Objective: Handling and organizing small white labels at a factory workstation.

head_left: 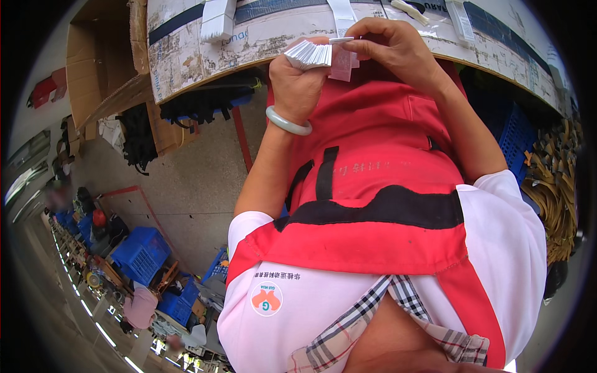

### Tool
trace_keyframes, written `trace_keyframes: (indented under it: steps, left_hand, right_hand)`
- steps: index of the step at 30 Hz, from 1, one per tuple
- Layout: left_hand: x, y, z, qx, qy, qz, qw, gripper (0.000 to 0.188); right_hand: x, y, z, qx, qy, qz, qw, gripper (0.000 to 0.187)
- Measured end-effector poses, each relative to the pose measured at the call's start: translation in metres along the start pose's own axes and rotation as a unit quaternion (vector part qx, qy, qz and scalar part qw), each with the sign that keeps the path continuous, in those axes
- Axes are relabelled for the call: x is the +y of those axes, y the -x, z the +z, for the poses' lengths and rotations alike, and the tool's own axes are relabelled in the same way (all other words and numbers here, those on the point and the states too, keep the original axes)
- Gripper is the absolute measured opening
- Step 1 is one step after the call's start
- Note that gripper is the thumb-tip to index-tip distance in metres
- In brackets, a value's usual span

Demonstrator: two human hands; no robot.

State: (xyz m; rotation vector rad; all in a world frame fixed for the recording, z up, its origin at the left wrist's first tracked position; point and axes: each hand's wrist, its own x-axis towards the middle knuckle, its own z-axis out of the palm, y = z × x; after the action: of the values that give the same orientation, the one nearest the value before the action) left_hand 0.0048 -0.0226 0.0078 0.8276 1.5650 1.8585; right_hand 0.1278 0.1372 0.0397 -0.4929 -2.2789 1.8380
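Note:
My left hand (295, 92), with a pale bangle on its wrist, is closed around a fanned stack of small white labels (306, 55). Close beside it, my right hand (398, 52) pinches a single white label (341, 40) between thumb and fingertips, at the edge of the stack. Below the fingers hangs a thin whitish printed slip (341, 68), against my red apron (373, 118); what holds it is hidden. Both hands are at the near edge of the worktable (273, 28), whose top is covered with worn printed cardboard.
More white label bundles lie on the table, one at left (217, 23) and one at right (460, 23). Black straps (205, 102) hang below the table edge. An open cardboard box (99, 62) stands left; blue crates (142, 252) and a person in pink (140, 308) are farther off.

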Motion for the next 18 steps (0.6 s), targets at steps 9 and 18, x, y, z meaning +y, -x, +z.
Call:
trace_keyframes:
  steps: [9,18]
  left_hand:
    - [0.0016,0.0011,0.0052,0.006,0.004,-0.045,0.999,0.02]
    - [-0.005,0.0033,0.0042,0.003,0.01,-0.011,1.0,0.016]
  right_hand:
    - [0.006,0.001,0.0025,0.035,0.036,-0.074,0.996,0.019]
    - [0.0073,0.0022,0.0045,0.024,0.029,-0.074,0.997,0.017]
